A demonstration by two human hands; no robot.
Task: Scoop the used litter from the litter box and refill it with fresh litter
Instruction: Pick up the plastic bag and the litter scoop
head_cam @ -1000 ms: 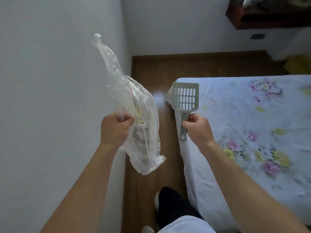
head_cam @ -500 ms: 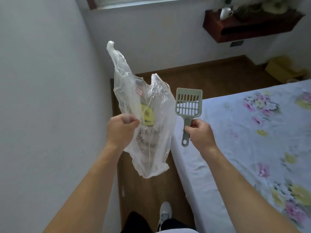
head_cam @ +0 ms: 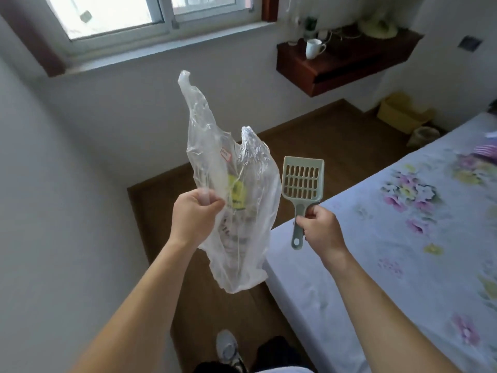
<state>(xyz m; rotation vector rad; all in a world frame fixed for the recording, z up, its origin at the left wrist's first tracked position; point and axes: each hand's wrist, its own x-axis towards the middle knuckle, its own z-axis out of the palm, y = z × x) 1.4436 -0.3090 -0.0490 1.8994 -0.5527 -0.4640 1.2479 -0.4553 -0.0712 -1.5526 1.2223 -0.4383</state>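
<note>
Head view, now lifted toward the window: my left hand clenches the clear plastic bag, my right hand grasps the grey-green slotted plastic scoop beside the bed; scooping not begun.

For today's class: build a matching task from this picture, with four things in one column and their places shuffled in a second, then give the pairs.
Things:
1. plastic bag
2. litter scoop
3. white mug
4. yellow box

Places:
A. on the wooden shelf
B. held in the right hand
C. on the floor by the far wall
D. held in the left hand

Pairs: 1-D, 2-B, 3-A, 4-C
</note>
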